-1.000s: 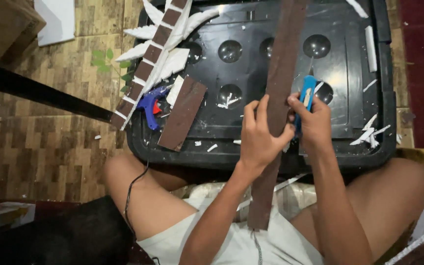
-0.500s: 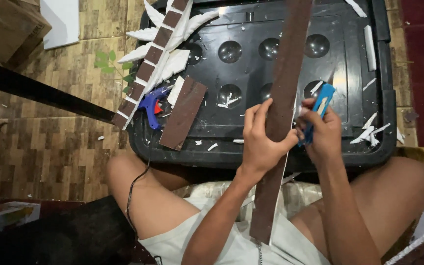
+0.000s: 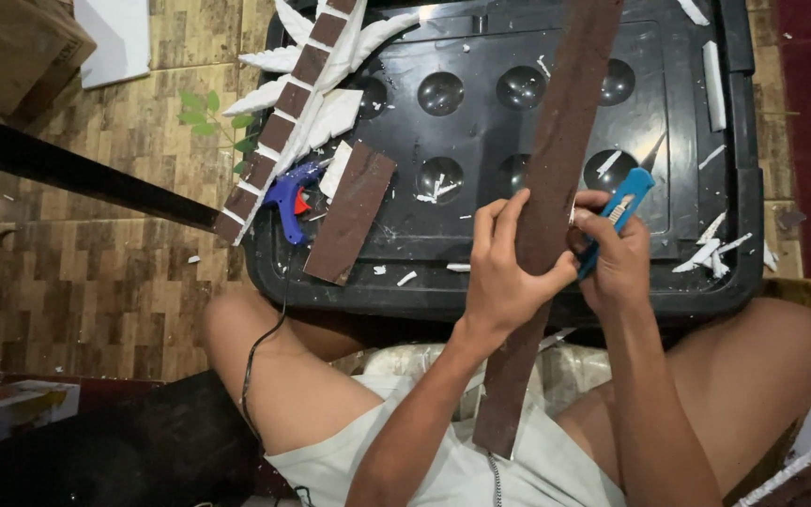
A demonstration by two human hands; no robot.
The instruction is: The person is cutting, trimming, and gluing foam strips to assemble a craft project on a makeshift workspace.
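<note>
My left hand (image 3: pixel 509 268) grips a long brown strip (image 3: pixel 570 122) that runs from my lap up over a black plastic lid (image 3: pixel 706 291). My right hand (image 3: pixel 617 258) holds a blue utility knife (image 3: pixel 619 214) against the strip's right edge, its blade pointing up and right. A shorter brown rectangular piece (image 3: pixel 351 212) lies on the lid to the left. Beside it lies a blue glue gun (image 3: pixel 290 195), its cord trailing down over my left leg.
A brown-and-white segmented strip with white leaf-shaped cutouts (image 3: pixel 283 122) rests on the lid's upper left corner. White foam scraps (image 3: pixel 711 253) litter the lid. A cardboard box (image 3: pixel 11 47) and a white sheet (image 3: pixel 119 38) lie on the wood-patterned floor at upper left. A dark bar (image 3: pixel 77 174) crosses the left.
The knife has moved up and to the right along the strip's edge. My left hand keeps its hold on the strip, which has tilted a little.
</note>
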